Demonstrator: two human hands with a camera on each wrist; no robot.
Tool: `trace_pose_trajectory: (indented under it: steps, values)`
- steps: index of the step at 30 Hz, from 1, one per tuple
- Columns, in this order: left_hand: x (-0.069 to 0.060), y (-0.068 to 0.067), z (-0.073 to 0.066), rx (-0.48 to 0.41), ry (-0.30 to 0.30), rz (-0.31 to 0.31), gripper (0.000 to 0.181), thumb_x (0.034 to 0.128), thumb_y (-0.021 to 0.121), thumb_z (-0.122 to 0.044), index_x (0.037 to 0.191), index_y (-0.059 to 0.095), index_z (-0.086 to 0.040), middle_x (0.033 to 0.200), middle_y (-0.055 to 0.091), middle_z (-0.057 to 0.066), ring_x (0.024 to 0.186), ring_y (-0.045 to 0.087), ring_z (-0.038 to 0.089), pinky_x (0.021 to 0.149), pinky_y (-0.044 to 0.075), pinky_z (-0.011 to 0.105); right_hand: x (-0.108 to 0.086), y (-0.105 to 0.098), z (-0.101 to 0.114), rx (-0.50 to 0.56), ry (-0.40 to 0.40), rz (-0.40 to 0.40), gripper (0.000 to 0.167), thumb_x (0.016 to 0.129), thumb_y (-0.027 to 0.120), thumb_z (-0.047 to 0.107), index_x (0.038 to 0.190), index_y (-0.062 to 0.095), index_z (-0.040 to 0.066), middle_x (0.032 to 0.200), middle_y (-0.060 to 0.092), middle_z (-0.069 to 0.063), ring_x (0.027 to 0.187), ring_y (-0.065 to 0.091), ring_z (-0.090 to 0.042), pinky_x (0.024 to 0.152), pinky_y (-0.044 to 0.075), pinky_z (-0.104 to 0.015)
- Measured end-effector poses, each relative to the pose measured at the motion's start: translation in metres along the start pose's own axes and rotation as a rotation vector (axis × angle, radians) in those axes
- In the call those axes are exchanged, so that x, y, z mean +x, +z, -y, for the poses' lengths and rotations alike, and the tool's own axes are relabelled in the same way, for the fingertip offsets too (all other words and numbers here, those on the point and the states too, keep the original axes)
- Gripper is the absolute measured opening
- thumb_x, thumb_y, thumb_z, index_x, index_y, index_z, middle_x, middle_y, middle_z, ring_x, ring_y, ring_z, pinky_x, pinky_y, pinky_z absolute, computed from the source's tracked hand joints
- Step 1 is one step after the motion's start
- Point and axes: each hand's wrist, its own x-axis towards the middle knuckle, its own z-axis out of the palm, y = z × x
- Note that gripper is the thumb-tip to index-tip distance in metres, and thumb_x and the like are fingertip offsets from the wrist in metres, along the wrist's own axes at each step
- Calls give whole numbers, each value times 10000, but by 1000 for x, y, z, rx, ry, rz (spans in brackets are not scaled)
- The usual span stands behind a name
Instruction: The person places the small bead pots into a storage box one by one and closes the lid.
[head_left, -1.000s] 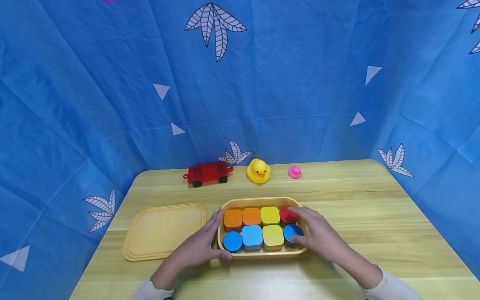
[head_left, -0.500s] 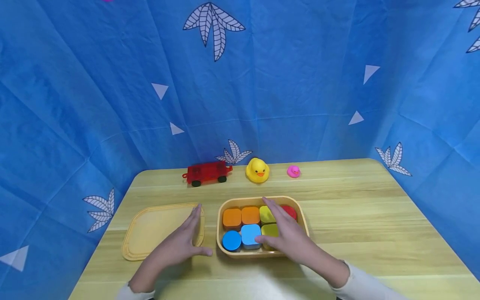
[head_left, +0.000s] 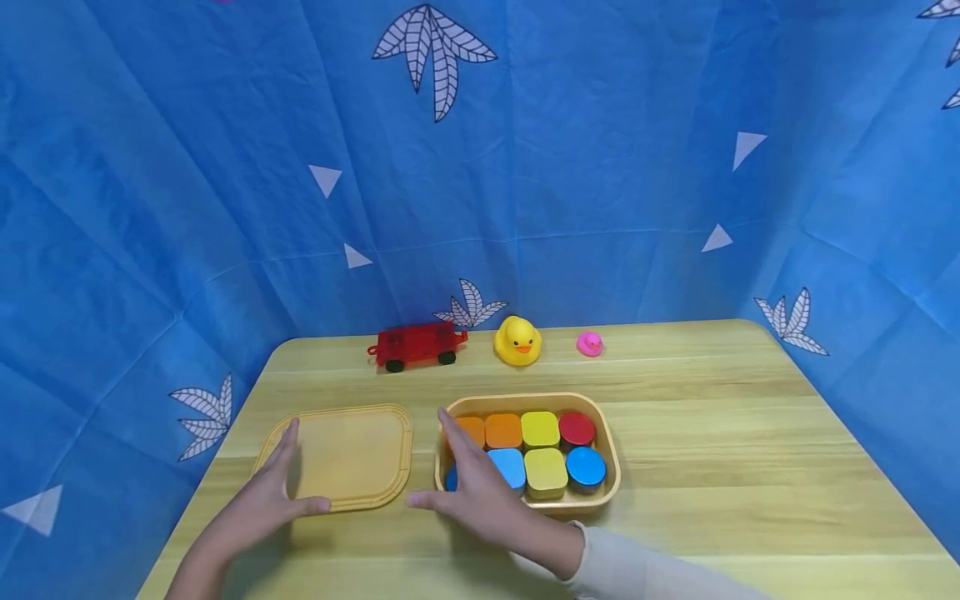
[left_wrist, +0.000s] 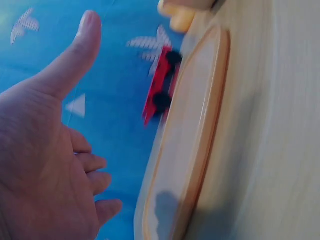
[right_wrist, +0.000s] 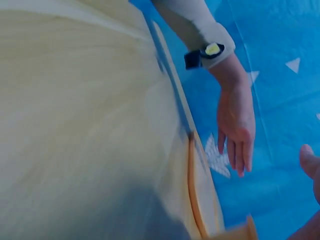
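On the table's left lies a shallow tan lid or tray with rounded corners. My left hand hovers at its left end, thumb spread from the fingers, holding nothing; the left wrist view shows a gap between hand and lid. To the right stands a tan bin with several round and square blocks, among them a red one, a blue one and a yellow one. My right hand, fingers extended, is over the bin's left end and hides part of it.
Along the back edge stand a red toy wagon, a yellow rubber duck and a small pink duck. Behind the wooden table hangs a blue patterned cloth.
Both hands have moved left: the left from the bin's left end to the lid's left end, the right from the bin's right end across to its left. Bin and lid stay put.
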Motion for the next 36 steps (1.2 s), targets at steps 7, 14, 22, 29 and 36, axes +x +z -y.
trace_pose_trajectory:
  steps: [7, 14, 22, 29, 36]
  values:
    - [-6, -18, 38, -48, -19, -13, 1276, 886, 828, -295, 1616, -190, -53, 1649, -62, 383, 1483, 14, 628, 1098, 141, 813, 12, 37, 10, 101, -5, -6, 1134, 842, 793, 595, 1674, 103, 253, 1713, 206, -31, 1545, 278, -314, 1189, 337, -588]
    - [-6, -24, 69, -153, -26, 18, 1189, 944, 768, -232, 1595, -199, 7, 1634, -156, 379, 1473, -77, 630, 1128, 83, 792, 23, 65, 8, 185, 31, -14, 1135, 863, 707, 680, 1675, 88, 186, 1719, 181, -30, 1561, 239, -287, 1218, 300, -563]
    - [-4, -30, 82, -221, -30, 56, 1130, 978, 723, -183, 1569, -208, 61, 1621, -209, 372, 1473, -103, 619, 1139, 78, 694, 34, 88, -3, 226, 47, -94, 1137, 894, 702, 645, 1669, 67, 107, 1721, 130, -135, 1544, 249, -369, 1199, 314, -587]
    - [-5, -30, 83, -216, -35, 56, 1132, 967, 737, -189, 1569, -182, 84, 1622, -187, 378, 1476, -84, 615, 1136, 73, 635, 41, 98, -18, 261, 94, -122, 1156, 898, 720, 614, 1652, 74, 22, 1718, 104, -181, 1557, 201, -371, 1225, 266, -568]
    - [-4, -33, 86, -209, -53, 64, 1073, 996, 699, -190, 1568, -160, 103, 1624, -168, 383, 1478, -64, 606, 1240, 150, 502, 44, 100, -21, 261, 100, -119, 1120, 909, 723, 590, 1649, 107, 17, 1716, 128, -168, 1559, 208, -346, 1234, 257, -552]
